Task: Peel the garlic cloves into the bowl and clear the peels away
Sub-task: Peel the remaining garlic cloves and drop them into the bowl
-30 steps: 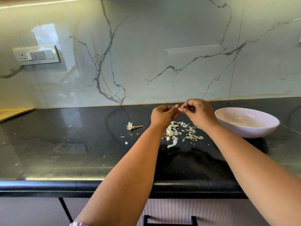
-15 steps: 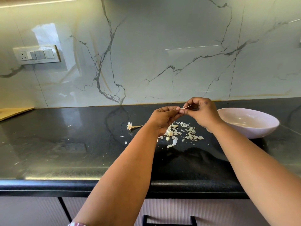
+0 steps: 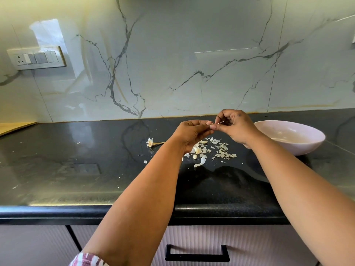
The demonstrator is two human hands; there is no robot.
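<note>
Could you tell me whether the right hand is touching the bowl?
Apart. The head view shows the right hand raised above the counter, with dark countertop visible between its wrist and the bowl.

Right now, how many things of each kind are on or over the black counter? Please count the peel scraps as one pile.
Hands: 2, left hand, right hand
Bowl: 1
Peel pile: 1
Garlic stalk: 1
Total: 5
</note>
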